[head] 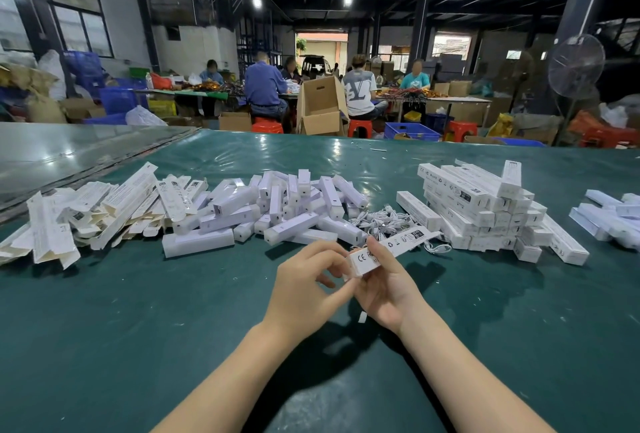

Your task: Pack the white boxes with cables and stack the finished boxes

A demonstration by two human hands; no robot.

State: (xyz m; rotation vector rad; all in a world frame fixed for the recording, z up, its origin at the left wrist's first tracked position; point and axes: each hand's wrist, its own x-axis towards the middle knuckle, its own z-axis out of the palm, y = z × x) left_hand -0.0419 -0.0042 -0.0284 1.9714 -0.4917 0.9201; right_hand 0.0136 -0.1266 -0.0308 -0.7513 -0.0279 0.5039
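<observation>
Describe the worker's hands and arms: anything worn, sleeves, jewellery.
The left hand and right hand are bare: no gloves, rings, watch or bracelet visible. The left forearm and right forearm are uncovered to the picture's bottom edge; no sleeve shows.

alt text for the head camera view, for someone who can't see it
Two bare hands, left hand and right hand, hold a long white box over a green table. Behind it lie white cables, with a stack of closed boxes to the right and loose piles of white boxes to the left.
</observation>
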